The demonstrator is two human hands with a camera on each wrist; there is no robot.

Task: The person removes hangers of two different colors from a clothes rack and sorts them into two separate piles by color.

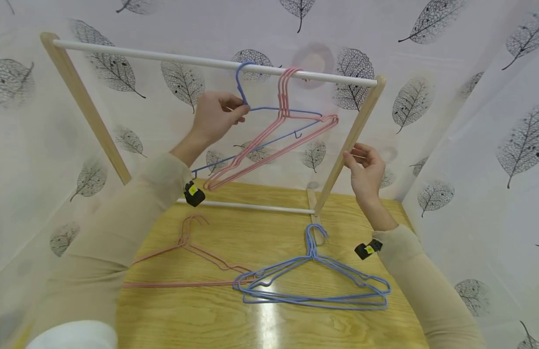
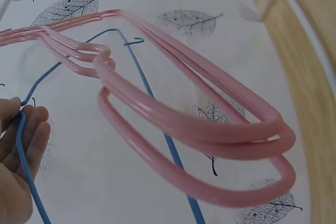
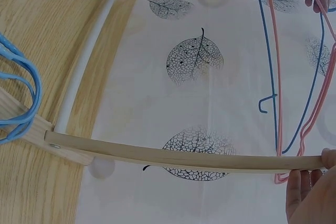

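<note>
My left hand (image 1: 217,116) pinches a blue hanger (image 1: 239,82) at the base of its hook, thumb against fingers. That hook lies over the white top rail (image 1: 164,55) of a small clothes rack. Just to its right, several pink hangers (image 1: 284,102) hang bunched together, partly overlapping the blue one. In the left wrist view, the blue wire (image 2: 23,150) runs across the fingers. My right hand (image 1: 367,174) grips the rack's right wooden post (image 1: 361,121), thumb on the near side; the right wrist view shows the fingers beneath the post (image 3: 157,156).
On the wooden table (image 1: 208,320) lie several blue hangers (image 1: 311,249) at the front right, stacked. Pink hangers (image 1: 182,284) lie left of them, their ends touching or overlapping. A leaf-print curtain (image 1: 461,145) hangs behind. A white rounded object (image 1: 73,334) shows at lower left.
</note>
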